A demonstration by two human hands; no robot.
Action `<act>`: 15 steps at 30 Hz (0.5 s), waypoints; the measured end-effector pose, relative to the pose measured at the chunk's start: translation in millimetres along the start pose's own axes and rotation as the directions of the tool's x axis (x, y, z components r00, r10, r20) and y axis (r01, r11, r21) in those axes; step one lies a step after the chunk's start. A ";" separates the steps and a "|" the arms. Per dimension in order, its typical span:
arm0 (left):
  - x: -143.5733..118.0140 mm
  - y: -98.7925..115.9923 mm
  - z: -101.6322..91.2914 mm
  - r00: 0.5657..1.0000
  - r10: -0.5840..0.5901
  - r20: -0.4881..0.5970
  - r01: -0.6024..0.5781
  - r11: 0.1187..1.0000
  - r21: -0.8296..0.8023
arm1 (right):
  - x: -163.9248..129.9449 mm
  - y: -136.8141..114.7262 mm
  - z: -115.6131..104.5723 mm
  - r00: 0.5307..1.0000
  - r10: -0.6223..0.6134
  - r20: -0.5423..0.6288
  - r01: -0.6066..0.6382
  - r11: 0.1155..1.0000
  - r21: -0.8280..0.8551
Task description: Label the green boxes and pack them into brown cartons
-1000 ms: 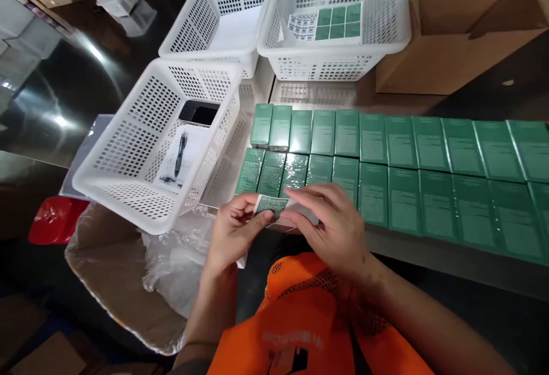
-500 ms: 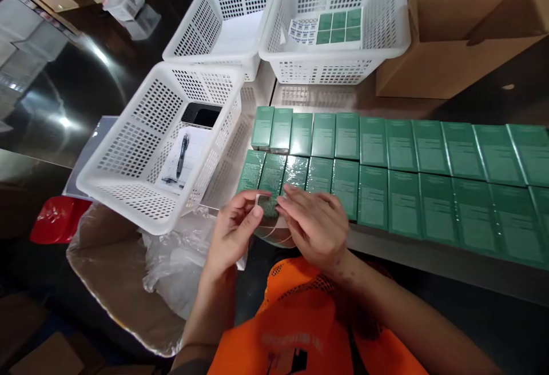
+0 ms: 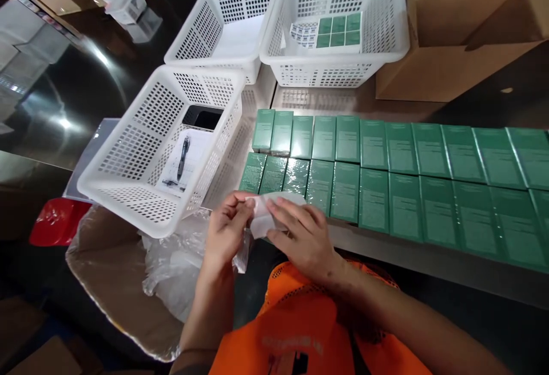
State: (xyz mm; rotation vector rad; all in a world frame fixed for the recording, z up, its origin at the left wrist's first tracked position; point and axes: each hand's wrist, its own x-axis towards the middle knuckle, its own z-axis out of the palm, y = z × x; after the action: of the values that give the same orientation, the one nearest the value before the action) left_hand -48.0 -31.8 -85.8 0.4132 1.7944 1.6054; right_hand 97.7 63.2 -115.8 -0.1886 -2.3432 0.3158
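three white baskets point(image 3: 163, 152), two cardboard boxes point(image 3: 450, 32), one pen point(image 3: 183, 158)

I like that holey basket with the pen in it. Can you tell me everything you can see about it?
The white basket looks like plastic, with walls and floor pierced by rows of small square holes and a smooth rolled rim. It sits upright and open-topped on the shiny metal table, its near corner over a bag-lined cardboard box. Inside lie a black pen on a printed paper sheet and a dark phone-like slab at the far end. Its far corner looks very close to a second white basket. Neither hand touches it.
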 end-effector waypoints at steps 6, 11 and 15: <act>11.8 -0.9 -18.5 0.985 -0.146 -0.094 0.144 0.989 -0.025 | 10.9 4.0 -51.1 0.998 0.014 0.057 -0.041 0.862 0.505; 22.0 -1.2 -31.0 0.995 -0.065 -0.082 0.064 0.998 -0.021 | 34.3 52.9 -75.5 0.897 0.427 0.112 -0.406 0.699 0.588; 15.7 -4.2 -21.4 0.999 -0.029 0.030 0.026 0.996 0.081 | 47.8 87.8 -60.6 0.680 0.620 0.390 -0.726 0.501 0.471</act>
State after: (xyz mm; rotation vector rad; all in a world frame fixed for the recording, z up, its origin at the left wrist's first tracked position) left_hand -72.7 -38.5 -94.1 0.4460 1.8378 1.5040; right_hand 110.4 168.5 -66.9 -0.8121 -2.0851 1.5057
